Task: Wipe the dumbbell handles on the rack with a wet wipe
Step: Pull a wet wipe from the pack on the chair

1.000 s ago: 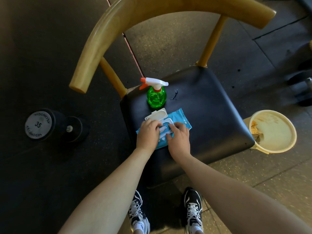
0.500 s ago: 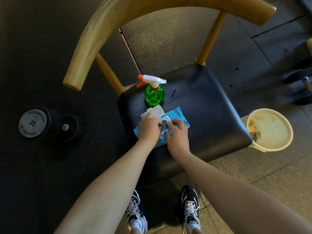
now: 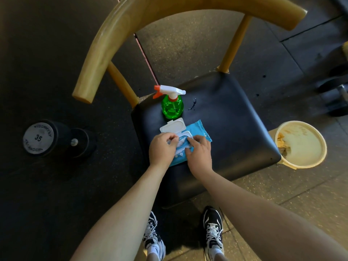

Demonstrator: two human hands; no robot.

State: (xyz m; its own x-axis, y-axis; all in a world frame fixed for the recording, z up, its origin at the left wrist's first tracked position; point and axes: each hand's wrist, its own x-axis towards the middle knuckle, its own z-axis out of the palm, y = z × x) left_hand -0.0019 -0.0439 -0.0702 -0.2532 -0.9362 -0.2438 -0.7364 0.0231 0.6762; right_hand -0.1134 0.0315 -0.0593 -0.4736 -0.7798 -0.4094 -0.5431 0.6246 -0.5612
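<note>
A blue pack of wet wipes [image 3: 199, 131] lies on the black chair seat [image 3: 233, 117], its white flip lid [image 3: 172, 127] standing open. A tuft of white wipe [image 3: 181, 143] sticks up from the opening. My left hand [image 3: 162, 149] pinches that tuft with thumb and fingertips. My right hand [image 3: 199, 153] presses flat on the pack beside the opening and holds it down. A black dumbbell marked 35 [image 3: 38, 138] lies on the dark floor at the left. No rack is in view.
A green spray bottle [image 3: 172, 105] with a white and orange trigger stands on the seat just behind the pack. The chair's curved wooden backrest [image 3: 131, 17] arches above. A cream bucket [image 3: 301, 144] sits on the floor at the right. My shoes [image 3: 212, 228] are below the seat.
My left hand's fingers have closed on the wipe at the opening and a white tuft now shows. My right hand stays pressed on the pack.
</note>
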